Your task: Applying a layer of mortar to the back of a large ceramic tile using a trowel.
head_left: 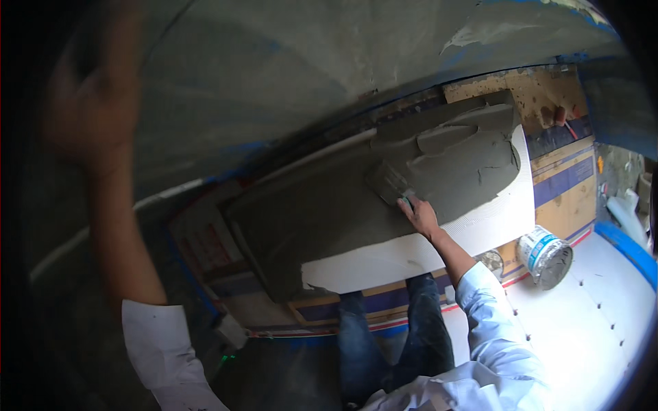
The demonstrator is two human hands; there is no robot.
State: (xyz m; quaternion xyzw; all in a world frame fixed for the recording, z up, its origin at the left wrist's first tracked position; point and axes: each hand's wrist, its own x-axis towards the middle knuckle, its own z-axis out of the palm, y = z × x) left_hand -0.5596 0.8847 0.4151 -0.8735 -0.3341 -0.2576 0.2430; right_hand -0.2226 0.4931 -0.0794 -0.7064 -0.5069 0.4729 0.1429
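My right hand (pixel 421 216) grips the handle of a flat trowel (pixel 387 179), whose blade rests on grey mortar (pixel 315 198) spread over a large white ridged panel (pixel 480 222). Thicker folds and mounds of mortar lie toward the panel's upper right, and a white strip shows along its near edge. My left hand (pixel 89 109) is raised at the upper left beside the grey wall (pixel 288 61); its fingers are smeared by motion, so I cannot tell whether it holds anything.
The panel lies on cardboard (pixel 558 178). A red-handled tool (pixel 569 127) is at the back right. A white bucket (pixel 548 257) and a smaller container (pixel 492 264) stand on the right beside white floor tiles (pixel 582 329). My legs are against the near edge.
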